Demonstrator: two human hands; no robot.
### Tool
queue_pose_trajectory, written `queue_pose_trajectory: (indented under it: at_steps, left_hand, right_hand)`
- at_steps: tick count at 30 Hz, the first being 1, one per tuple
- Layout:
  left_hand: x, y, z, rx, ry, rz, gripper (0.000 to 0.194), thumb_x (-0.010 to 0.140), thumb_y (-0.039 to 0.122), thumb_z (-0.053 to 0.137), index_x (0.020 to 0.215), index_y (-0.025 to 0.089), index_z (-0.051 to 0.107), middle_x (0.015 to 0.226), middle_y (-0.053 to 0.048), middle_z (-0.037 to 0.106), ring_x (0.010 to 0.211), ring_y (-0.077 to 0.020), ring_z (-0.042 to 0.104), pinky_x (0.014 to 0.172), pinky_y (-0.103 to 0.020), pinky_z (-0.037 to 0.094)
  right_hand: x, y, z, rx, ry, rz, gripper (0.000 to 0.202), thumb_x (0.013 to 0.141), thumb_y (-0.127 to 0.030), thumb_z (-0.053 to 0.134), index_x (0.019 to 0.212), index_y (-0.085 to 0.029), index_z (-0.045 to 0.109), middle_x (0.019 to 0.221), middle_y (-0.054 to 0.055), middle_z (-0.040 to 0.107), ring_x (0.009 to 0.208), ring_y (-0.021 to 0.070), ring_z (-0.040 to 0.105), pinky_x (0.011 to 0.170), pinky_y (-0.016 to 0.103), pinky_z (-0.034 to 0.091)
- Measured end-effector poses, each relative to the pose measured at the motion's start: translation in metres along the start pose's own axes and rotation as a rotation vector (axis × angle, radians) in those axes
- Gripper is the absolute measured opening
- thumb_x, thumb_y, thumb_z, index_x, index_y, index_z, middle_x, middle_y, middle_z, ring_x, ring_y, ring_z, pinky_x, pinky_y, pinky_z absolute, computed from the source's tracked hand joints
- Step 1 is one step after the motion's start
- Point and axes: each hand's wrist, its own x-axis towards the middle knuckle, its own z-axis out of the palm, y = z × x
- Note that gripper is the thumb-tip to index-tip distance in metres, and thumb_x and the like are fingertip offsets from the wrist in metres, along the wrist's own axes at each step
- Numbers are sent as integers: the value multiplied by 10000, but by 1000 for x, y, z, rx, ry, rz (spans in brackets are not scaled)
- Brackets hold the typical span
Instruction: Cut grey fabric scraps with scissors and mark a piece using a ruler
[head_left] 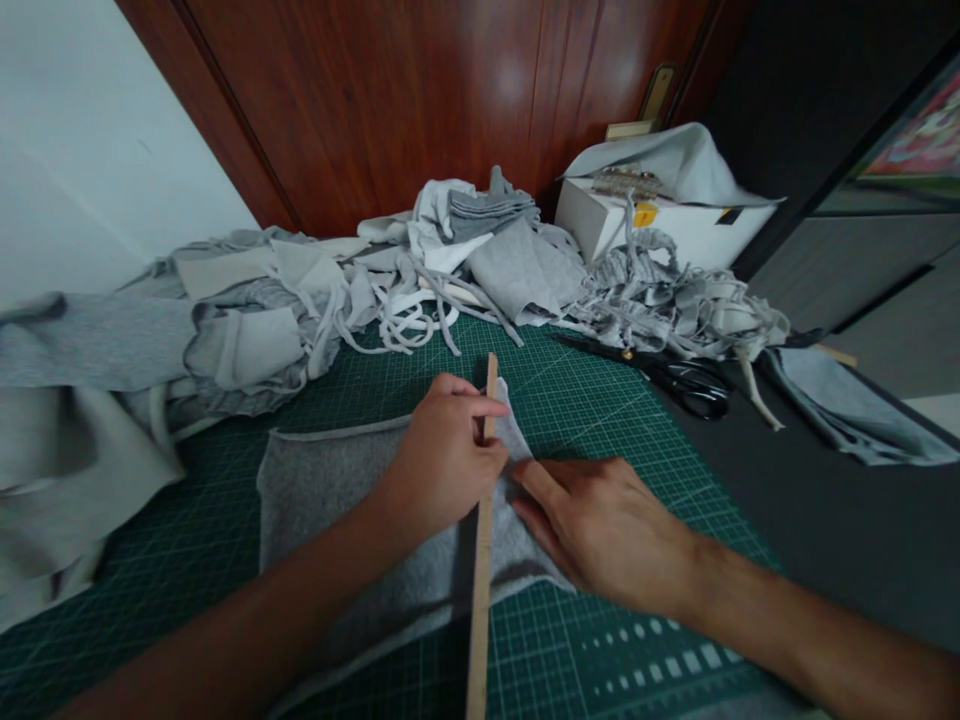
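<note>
A piece of grey knit fabric [337, 490] lies on a green cutting mat [600, 410], its edges curling slightly. Across the fabric, near its right side, runs a narrow wooden ruler [482, 580], pointing away from me. My left hand [454, 450] is closed around the ruler's upper part, thumb and fingers on either side of it. To the right of the ruler, my right hand [592, 520] rests on the fabric's right edge with its fingertips down on the cloth. Its lower fingers are partly hidden, and whether they pinch the edge is unclear.
Grey and white fabric scraps [255, 310] are heaped along the back and left. Black scissors [675, 380] lie at the mat's right edge, beside shredded strips [675, 300]. A white box [675, 225] topped with cloth stands before a wooden door [420, 100].
</note>
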Motion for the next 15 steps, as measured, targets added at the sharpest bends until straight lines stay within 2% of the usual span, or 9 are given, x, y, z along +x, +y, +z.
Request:
queue_pose_trajectory:
  at_steps: [3,5,8,10,11,14,15]
  left_hand:
    - [2,-1,5,-105,-11,-63,359,768,29,665,1061,171,817,1084,-70,640,703,-117,629,727,-325,615]
    - [0,-3,11,-159,30,-68,326,800,45,660,1064,162,811,1095,-71,631,681,-104,629,687,-312,604]
    - [-4,-6,18,-211,88,-8,282,845,77,631,1061,153,796,1090,-72,606,704,-112,644,624,-286,591]
    - [-7,-7,21,-233,93,41,270,858,92,617,1061,151,785,1103,-70,597,685,-103,632,596,-277,586]
    - [-7,-8,21,-244,87,58,264,862,102,616,1063,150,781,1110,-70,595,669,-96,621,584,-275,584]
    - [-8,-10,18,-304,19,88,234,864,133,621,1042,151,772,1138,-70,582,648,-83,610,571,-273,587]
    - [-8,-12,16,-334,-22,97,222,864,142,622,1030,153,770,1151,-71,575,662,-86,620,579,-274,592]
  right_hand:
    - [1,-4,-1,8,2,0,190,1073,-219,466,1043,-163,645,857,66,762,690,220,710,573,345,331]
    - [-2,-8,-1,17,13,42,193,1059,-219,469,1084,-150,648,834,74,765,660,229,708,554,344,312]
    - [-8,-8,-6,28,13,256,290,1016,-283,527,1203,-92,639,739,85,749,551,244,660,522,345,266]
    - [-4,1,-15,118,-17,372,336,1002,-303,549,1233,-80,648,698,71,728,513,223,617,516,333,277]
    - [2,10,-20,221,-35,377,297,1010,-263,531,1217,-100,669,697,54,717,523,201,602,515,319,300]
    - [31,44,-34,478,-47,304,264,1014,-157,490,951,-167,746,734,27,681,599,153,574,543,284,348]
    - [43,55,-37,571,-69,348,267,1009,-141,494,929,-173,747,678,0,627,556,136,524,517,273,335]
